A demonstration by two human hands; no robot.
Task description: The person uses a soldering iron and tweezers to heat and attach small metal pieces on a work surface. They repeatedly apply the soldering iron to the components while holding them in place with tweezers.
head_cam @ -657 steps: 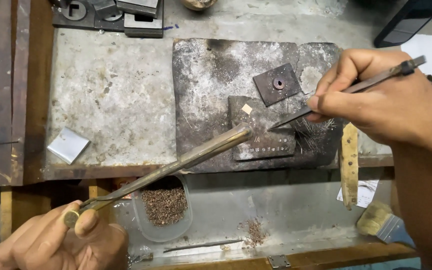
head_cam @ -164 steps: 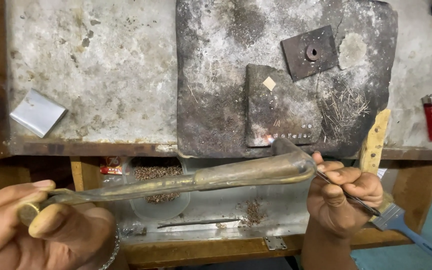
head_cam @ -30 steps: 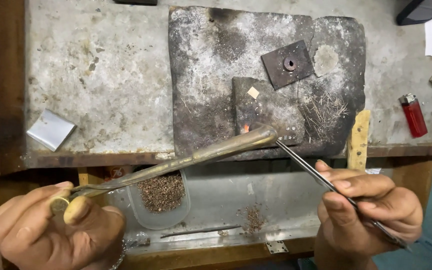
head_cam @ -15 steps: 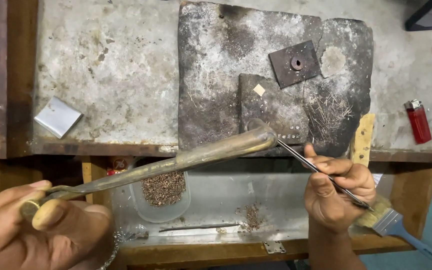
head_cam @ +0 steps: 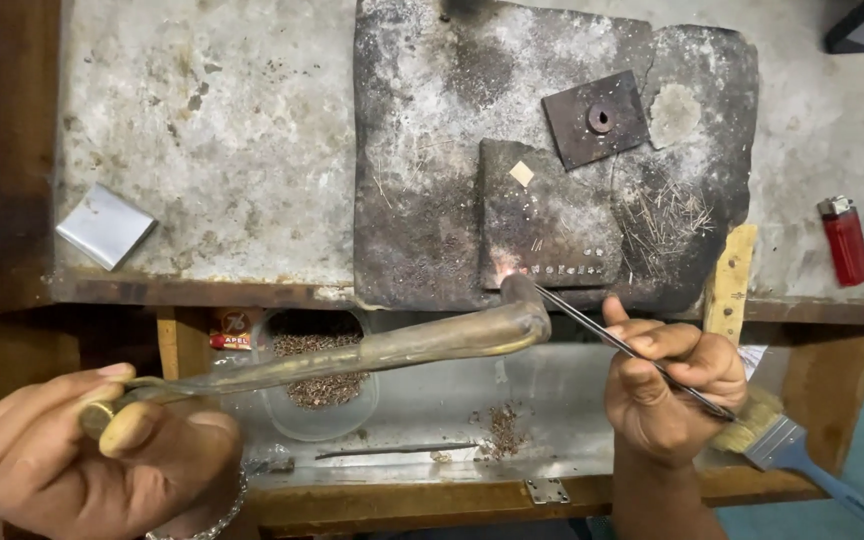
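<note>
**Blowpipe and tweezers meet at the front edge of the slab**

The left hand, at 8 o'clock in the view, is curled shut around the near end of a long brass blowpipe, thumb laid along the top. The pipe runs up toward 2 o'clock, and its bent tip sits at the front edge of the dark slab, where a small glow shows.

The right hand, at 5 o'clock, is pinched narrow on thin tweezers, thumb and forefinger pressing them together, the other fingers folded under. The forearm rises from the bottom edge. The tweezers slant toward 10 o'clock, their points just beside the pipe's tip.

On the worktop a red lighter lies at 3 o'clock. A cup of metal filings stands under the pipe, and a brush lies just beside the right hand.
</note>
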